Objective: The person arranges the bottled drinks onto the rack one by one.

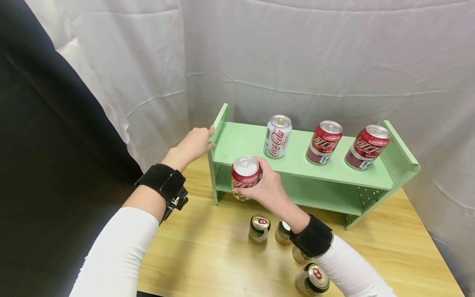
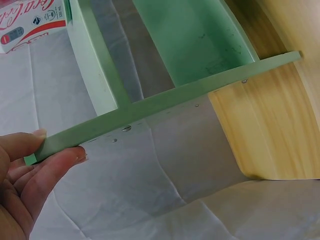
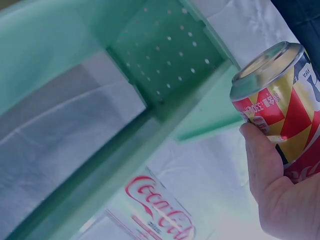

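My right hand [image 1: 264, 185] grips a red can [image 1: 245, 173] in front of the left end of the green shelf [image 1: 297, 165]; the right wrist view shows the same red can [image 3: 280, 105] held between thumb and fingers. My left hand [image 1: 194, 144] holds the shelf's left side panel [image 1: 219, 123], and in the left wrist view that hand [image 2: 30, 170] pinches the panel's edge [image 2: 150, 112]. On the top board stand a white cola can [image 1: 277, 136] and two red cans [image 1: 323, 142] [image 1: 367, 147].
Several green and gold cans [image 1: 259, 227] [image 1: 312, 279] stand on the wooden table [image 1: 208, 255] near my right forearm. White cloth [image 1: 297, 62] hangs behind the shelf, a black curtain [image 1: 44, 165] at left. The shelf's lower board [image 1: 315, 194] holds nothing visible.
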